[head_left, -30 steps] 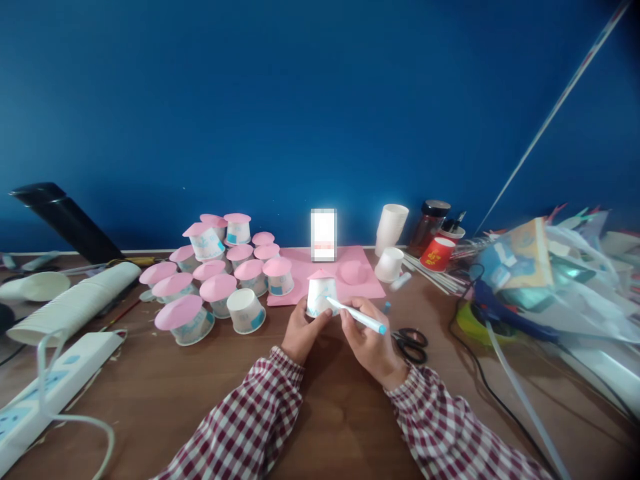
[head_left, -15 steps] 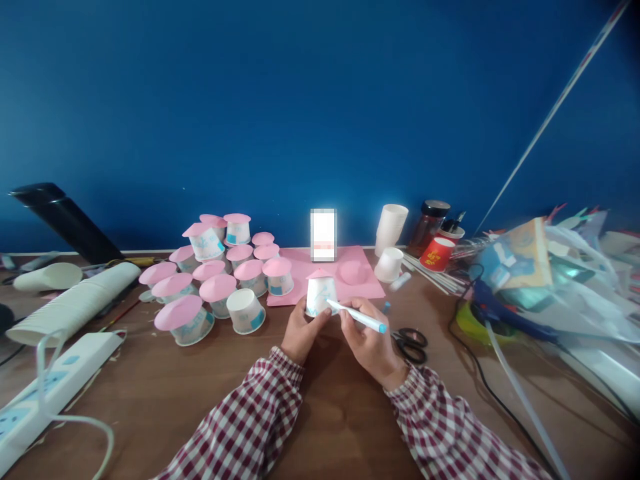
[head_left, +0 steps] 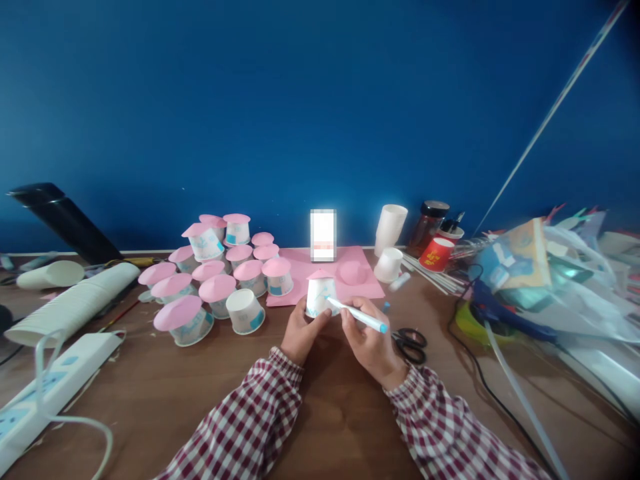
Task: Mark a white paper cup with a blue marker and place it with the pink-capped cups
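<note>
White paper cup (head_left: 321, 295), pink cone on top, is being gripped in the left hand's fingers (head_left: 311, 323) above the tabletop (head_left: 330, 413). The right hand's fingers (head_left: 345, 316) are holding a white-and-blue marker (head_left: 360, 316), its tip meeting the cup's side.

Beyond the grip rises a plain, deep-blue wall (head_left: 250, 120), its surface mostly smooth, with a few tiny pale specks to the left of the grip. A narrow pale edging (head_left: 145, 253) runs along the foot of the wall where it meets a brown wood-grain tabletop (head_left: 340, 420), which spreads beneath the grip, to both sides and toward the viewer. Well to the right of the grip, a thin whitish strip (head_left: 555, 110) slants steeply up across the wall. Directly beyond the grip, a bright white, pixelated rectangle (head_left: 323, 235) glows against the blue. The wall darkens toward the upper right, and soft sheen shows on the wood.
</note>
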`<state>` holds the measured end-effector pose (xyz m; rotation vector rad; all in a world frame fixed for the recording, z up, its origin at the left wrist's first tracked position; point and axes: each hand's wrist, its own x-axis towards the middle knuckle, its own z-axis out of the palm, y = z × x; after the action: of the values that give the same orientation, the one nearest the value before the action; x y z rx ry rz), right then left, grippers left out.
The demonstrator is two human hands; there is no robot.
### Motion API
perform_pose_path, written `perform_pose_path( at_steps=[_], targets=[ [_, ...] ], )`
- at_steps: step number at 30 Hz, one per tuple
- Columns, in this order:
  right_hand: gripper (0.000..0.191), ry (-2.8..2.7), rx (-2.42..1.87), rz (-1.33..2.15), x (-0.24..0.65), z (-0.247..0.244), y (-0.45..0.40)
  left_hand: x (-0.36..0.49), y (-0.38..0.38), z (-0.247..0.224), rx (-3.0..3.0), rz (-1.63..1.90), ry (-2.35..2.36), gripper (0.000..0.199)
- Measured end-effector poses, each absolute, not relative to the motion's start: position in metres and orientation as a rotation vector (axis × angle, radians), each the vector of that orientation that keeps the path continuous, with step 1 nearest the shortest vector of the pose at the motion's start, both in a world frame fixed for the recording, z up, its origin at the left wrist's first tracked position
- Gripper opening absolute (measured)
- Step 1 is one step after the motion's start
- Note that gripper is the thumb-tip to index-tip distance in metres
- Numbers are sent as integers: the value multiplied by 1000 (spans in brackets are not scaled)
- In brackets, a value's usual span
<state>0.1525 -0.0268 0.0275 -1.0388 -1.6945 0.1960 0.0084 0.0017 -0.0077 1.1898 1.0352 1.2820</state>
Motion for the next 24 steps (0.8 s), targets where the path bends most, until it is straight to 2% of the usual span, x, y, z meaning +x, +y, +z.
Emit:
perform_pose_path(
  at_steps=[9,24],
  targets=[
    [9,-1624,-1056,251,152,25,-26,9,1,-5,1166,1282,1040,48],
    [11,-1654,-1029,209,153,27,-25,9,0,-2,1201,1266,1015,44]
  ],
)
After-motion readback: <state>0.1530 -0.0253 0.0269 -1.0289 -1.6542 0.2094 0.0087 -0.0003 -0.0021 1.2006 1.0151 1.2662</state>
